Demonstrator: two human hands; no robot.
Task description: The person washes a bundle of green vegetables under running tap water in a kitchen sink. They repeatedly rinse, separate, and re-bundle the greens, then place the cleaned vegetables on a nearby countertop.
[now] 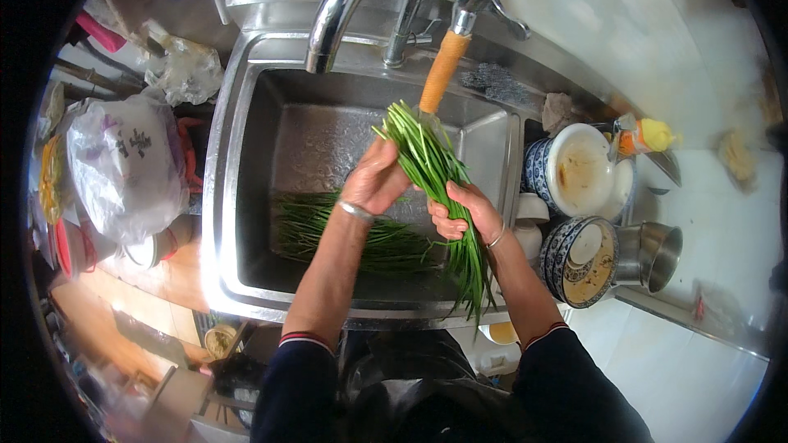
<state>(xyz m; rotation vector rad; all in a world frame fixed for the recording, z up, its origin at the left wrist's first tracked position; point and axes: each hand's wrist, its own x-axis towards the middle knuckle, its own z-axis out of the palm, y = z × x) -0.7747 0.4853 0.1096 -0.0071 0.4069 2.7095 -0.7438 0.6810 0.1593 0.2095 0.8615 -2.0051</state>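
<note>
My right hand point(465, 212) is closed around a bunch of green garlic chives point(431, 160), whose long leaves hang down over the front rim of the sink. The pale cut ends point up beneath an orange hose piece point(444, 72) on a tap, where water seems to run onto them. Against the left side of the stems is my left hand point(377, 178), its fingers spread and not wrapped round the bunch. More chives point(363, 240) lie across the near part of the stainless steel sink point(231, 197), and some water wets its bottom.
A curved chrome faucet point(332, 18) reaches over the sink's back edge. To the right stand stacked patterned bowls point(578, 261), a white bowl point(582, 166), steel pots point(660, 256) and a yellow-capped bottle point(646, 135). A filled plastic bag point(126, 160) sits at the left.
</note>
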